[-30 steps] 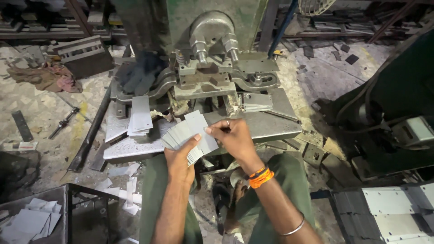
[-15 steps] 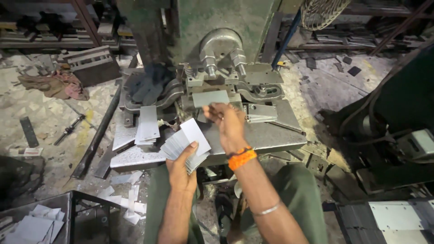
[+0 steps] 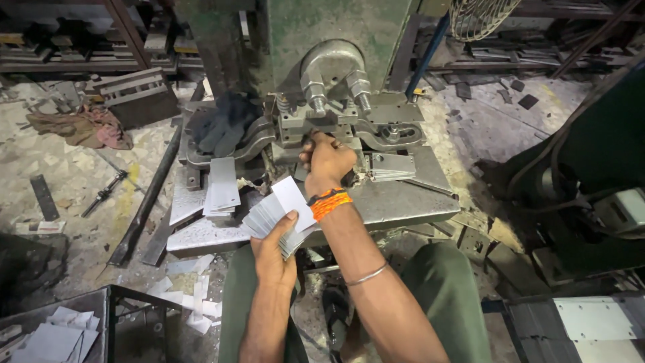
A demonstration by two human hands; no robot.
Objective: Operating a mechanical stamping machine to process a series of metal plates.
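feeding step: right hand clenched, pushing into the press die; left hand just below grips fanned metal blanks; next needs seating squarely.

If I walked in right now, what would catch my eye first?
The big green press at top centre, with the right hand reaching in under its metal tooling. Just below, the left hand holds a fanned stack of thin grey metal blanks. An orange wristband stands out on the right wrist.
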